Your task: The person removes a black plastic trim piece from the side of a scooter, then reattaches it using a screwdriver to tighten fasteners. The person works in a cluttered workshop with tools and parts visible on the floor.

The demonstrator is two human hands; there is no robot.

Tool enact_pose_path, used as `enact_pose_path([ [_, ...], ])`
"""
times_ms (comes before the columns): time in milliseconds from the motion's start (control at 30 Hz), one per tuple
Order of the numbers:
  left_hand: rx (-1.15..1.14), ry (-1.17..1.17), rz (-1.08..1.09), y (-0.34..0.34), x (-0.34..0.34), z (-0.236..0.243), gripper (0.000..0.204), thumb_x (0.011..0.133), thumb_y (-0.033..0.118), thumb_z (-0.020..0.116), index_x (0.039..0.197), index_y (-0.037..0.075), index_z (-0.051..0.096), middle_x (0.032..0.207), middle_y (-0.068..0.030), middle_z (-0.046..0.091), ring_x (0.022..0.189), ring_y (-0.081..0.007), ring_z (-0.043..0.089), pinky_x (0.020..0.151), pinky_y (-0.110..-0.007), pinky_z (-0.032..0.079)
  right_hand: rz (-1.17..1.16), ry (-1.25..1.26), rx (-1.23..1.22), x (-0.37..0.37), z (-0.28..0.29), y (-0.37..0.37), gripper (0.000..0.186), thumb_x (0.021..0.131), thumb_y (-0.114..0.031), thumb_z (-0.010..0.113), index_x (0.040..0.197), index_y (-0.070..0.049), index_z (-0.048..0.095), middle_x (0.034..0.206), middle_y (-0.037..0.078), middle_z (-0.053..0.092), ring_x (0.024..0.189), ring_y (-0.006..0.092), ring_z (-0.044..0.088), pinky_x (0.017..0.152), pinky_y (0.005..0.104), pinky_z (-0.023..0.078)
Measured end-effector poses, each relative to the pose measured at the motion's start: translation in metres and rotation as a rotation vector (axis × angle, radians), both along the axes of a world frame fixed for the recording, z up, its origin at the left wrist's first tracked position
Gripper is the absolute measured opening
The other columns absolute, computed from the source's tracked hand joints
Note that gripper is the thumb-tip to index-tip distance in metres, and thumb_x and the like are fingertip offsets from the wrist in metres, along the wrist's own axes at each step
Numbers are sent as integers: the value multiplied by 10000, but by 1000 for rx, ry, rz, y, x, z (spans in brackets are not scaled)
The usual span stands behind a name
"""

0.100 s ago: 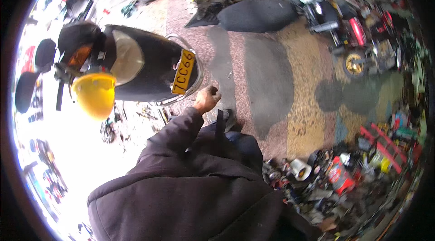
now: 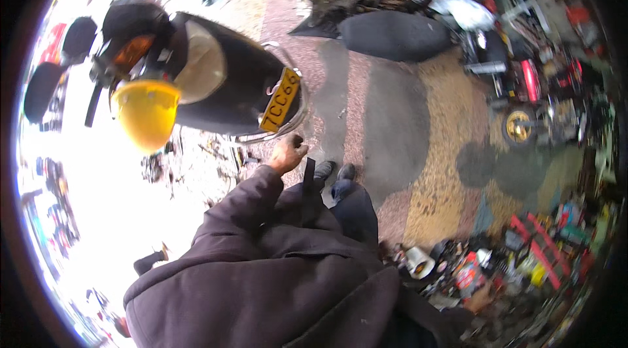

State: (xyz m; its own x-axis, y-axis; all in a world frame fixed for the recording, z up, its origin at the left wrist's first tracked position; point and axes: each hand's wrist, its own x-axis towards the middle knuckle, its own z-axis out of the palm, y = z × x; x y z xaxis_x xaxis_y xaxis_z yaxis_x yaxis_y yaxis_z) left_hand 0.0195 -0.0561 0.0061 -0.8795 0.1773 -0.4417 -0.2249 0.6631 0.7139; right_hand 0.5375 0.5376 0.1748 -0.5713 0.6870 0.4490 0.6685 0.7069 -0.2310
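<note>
Left hand (image 2: 288,154) is seen in the head view with the fingers loosely curled and the thumb side facing away from the body; whether anything is enclosed cannot be determined. It is positioned near the scooter (image 2: 226,89), just below the metal rail (image 2: 302,112) by which the plate end is bordered. The yellow plate (image 2: 280,101) is mounted at that end, tilted. At the opposite end, a yellow dome (image 2: 147,116) is located beside the mirrors (image 2: 44,91). Right hand (image 2: 481,299) is extended over the parts pile (image 2: 451,250) at lower right, just beside a red container (image 2: 468,273); its finger state cannot be established because of blur. A white cylinder (image 2: 419,261) and a red frame (image 2: 541,251) are also contained in the pile. Beyond the hands, a black seat (image 2: 396,35) is placed on the floor (image 2: 392,125), and a gold-rimmed wheel (image 2: 519,125) is situated farther right.
</note>
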Motion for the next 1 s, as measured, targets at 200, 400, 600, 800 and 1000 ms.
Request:
enact_pose_path([
  [200,-201,-6,696,-128,105,-3,429,828,277,684,1118,-35,638,1058,-226,689,998,-337,671,888,-395,516,85,7,-1061,-380,-64,-2,110,955,-211,564,954,-101,569,680,9,522,496,116,475,417,271,371],
  [400,-372,-166,1204,-169,275,8,370,823,299,690,1026,-10,675,1008,-201,702,973,-325,675,867,-389,514,714,-483,-1086,-581,-93,-133,133,960,-205,582,964,-73,562,701,13,538,519,110,525,419,258,401],
  [600,-379,-287,1530,-154,394,-14,386,781,295,723,1014,-9,679,991,-215,700,975,-346,671,881,-411,507,1061,-894,-955,-618,-91,-289,133,953,-189,586,947,-60,558,701,35,566,499,118,545,408,257,414],
  [800,-258,-306,1707,-207,461,-70,398,781,286,715,1034,-17,672,1023,-223,694,998,-356,663,890,-410,504,1108,-1154,-785,-565,-87,-445,128,924,-142,622,948,-25,577,695,45,577,492,124,562,402,269,420],
  [1000,-107,-325,1859,-267,533,-91,364,815,265,705,1051,-10,668,1035,-200,700,1007,-341,664,890,-403,501,1267,-1383,-592,-521,-101,-576,157,923,-161,613,956,-13,570,719,38,579,522,116,564,438,254,423],
])
